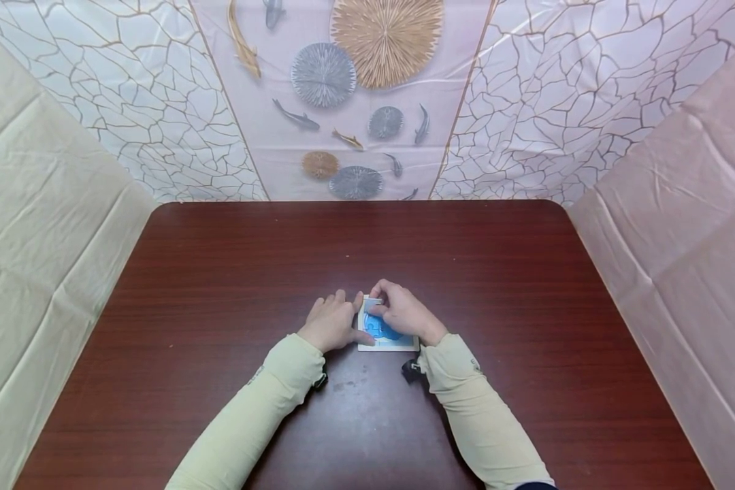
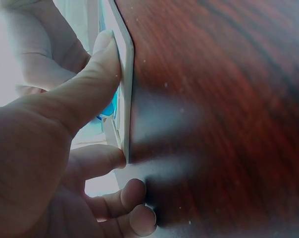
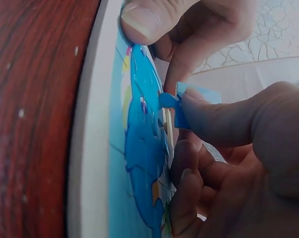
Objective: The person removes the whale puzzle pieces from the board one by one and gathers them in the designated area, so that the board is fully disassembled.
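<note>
A small jigsaw puzzle (image 1: 398, 344) in a white frame lies on the table, showing a blue cartoon figure (image 3: 144, 129) on light blue. My left hand (image 1: 333, 322) is at its left side; the left thumb (image 2: 102, 64) presses on the puzzle's face near the frame border (image 2: 126, 89), and a fingertip (image 2: 115, 157) touches a frame corner. The other left fingers are spread on the table. Over the puzzle, my right hand (image 1: 407, 314) pinches a blue puzzle piece (image 3: 178, 110) between thumb and fingers. That piece is tilted up from the surface; its underside is hidden.
The dark red-brown table (image 1: 251, 258) reaches back to a patterned curtain (image 1: 355, 102). Pale cloth walls stand at the left (image 1: 43, 224) and right (image 1: 674, 224). Dark wrist-camera mounts (image 1: 412, 370) sit under the sleeves.
</note>
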`<state>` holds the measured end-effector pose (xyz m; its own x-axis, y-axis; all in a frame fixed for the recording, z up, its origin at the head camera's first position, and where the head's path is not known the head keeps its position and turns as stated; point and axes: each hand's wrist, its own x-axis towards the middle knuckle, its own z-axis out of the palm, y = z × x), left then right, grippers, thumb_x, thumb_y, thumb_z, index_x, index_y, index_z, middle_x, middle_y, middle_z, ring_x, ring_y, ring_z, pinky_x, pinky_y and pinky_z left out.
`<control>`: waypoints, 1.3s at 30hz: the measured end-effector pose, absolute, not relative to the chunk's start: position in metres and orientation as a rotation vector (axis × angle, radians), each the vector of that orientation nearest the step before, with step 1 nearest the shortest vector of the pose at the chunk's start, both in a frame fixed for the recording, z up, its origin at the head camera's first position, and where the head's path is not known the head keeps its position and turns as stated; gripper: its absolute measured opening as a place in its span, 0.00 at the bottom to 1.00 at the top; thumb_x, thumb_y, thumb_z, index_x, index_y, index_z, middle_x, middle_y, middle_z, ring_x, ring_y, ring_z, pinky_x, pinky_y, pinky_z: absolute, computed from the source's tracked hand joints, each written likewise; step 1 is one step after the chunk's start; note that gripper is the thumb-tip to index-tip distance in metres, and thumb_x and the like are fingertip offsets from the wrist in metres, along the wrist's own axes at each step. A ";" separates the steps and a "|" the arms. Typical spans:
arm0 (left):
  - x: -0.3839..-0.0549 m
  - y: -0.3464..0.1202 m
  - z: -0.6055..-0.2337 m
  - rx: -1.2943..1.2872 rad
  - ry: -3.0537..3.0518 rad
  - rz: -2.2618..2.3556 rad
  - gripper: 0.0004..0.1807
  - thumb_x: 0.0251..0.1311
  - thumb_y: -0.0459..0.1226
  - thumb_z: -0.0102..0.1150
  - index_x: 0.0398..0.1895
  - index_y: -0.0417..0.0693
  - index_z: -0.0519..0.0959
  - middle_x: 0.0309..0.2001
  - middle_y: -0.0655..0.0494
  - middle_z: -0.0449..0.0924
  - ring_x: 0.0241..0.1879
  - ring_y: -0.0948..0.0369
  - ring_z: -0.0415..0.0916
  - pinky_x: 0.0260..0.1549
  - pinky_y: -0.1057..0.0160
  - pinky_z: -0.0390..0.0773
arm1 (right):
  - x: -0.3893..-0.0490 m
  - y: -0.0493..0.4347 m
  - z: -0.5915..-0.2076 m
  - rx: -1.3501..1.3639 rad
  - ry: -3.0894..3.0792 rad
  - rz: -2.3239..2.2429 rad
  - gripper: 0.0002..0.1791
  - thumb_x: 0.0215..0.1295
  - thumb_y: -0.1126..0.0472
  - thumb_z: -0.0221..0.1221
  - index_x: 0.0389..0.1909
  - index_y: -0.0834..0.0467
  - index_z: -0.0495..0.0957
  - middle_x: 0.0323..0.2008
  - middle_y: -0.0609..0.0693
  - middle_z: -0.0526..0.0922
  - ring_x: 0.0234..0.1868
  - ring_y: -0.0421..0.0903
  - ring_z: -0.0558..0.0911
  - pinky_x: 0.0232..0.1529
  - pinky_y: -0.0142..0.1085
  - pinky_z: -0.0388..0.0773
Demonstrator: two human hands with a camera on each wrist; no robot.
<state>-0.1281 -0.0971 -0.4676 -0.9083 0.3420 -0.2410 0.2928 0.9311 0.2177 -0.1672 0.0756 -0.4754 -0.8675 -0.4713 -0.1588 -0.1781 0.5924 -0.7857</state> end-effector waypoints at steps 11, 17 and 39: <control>-0.129 -0.098 -0.469 0.468 2.807 0.247 0.55 0.45 0.67 0.65 0.73 0.49 0.62 0.45 0.44 0.72 0.42 0.51 0.72 0.38 0.57 0.66 | -0.166 0.076 -0.475 -0.518 2.482 -1.178 0.05 0.67 0.64 0.59 0.40 0.58 0.73 0.28 0.50 0.76 0.30 0.45 0.75 0.35 0.37 0.72; -0.129 -0.098 -0.469 0.457 2.799 0.252 0.55 0.45 0.67 0.65 0.73 0.49 0.62 0.45 0.44 0.72 0.41 0.51 0.71 0.37 0.57 0.66 | -0.166 0.079 -0.475 -0.507 2.486 -1.204 0.07 0.68 0.64 0.58 0.43 0.58 0.70 0.29 0.52 0.74 0.29 0.46 0.74 0.35 0.38 0.71; -0.127 -0.096 -0.466 0.447 2.807 0.270 0.55 0.44 0.67 0.66 0.73 0.47 0.62 0.50 0.42 0.73 0.46 0.50 0.72 0.40 0.55 0.67 | -0.157 0.093 -0.469 -0.430 2.501 -1.307 0.07 0.67 0.63 0.60 0.41 0.55 0.72 0.32 0.51 0.76 0.31 0.47 0.75 0.36 0.39 0.72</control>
